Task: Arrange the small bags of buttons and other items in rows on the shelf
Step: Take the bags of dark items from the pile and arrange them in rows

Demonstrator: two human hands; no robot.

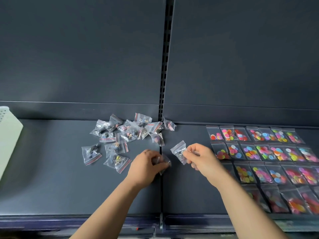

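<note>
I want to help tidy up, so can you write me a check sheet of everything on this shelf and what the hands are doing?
Surface: dark shelf, two boards meeting at a middle seam.
Job's things: rows of button bags laid out on the right; loose pile of bags left of centre, unsorted.
Clutter: white perforated object at the far left edge.
Hands: left hand grips a blurred bag; right hand pinches a clear bag.
Cables: nothing seen.
Surroundings: dark back panel with a slotted upright.
</note>
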